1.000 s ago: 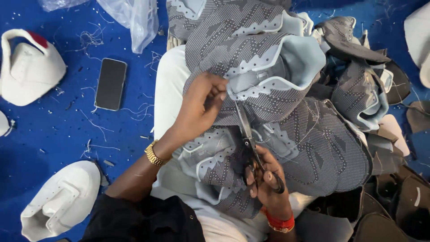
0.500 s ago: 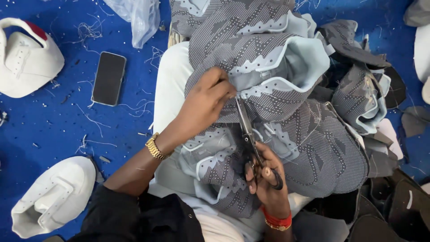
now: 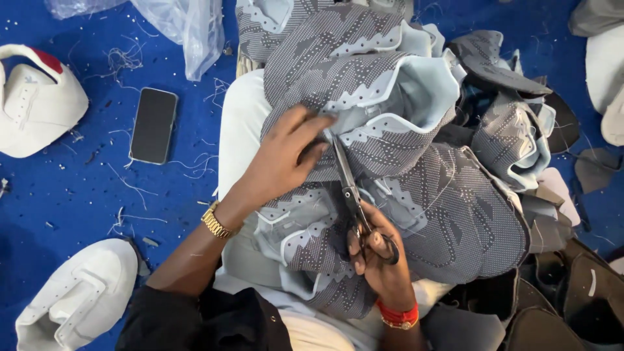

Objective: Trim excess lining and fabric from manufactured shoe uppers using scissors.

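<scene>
A pile of grey patterned shoe uppers with pale blue trim [image 3: 416,130] lies across my lap. My left hand [image 3: 286,159] pinches the edge of the top upper, fingers pressed on the fabric. My right hand [image 3: 380,260] grips a pair of dark scissors [image 3: 351,195] by the handles. The blades point away from me and their tips meet the trim right by my left fingertips. A gold watch sits on my left wrist and a red band on my right.
A black phone [image 3: 153,125] lies on the blue floor at left, among loose threads. White shoe uppers rest at far left [image 3: 39,104] and lower left [image 3: 71,302]. A clear plastic bag [image 3: 188,26] lies at the top. Dark fabric pieces [image 3: 559,299] are heaped at lower right.
My view has drifted slightly. Both hands stay on the same upper, the left fingers shifting a little along the trim beside the scissor tips.
</scene>
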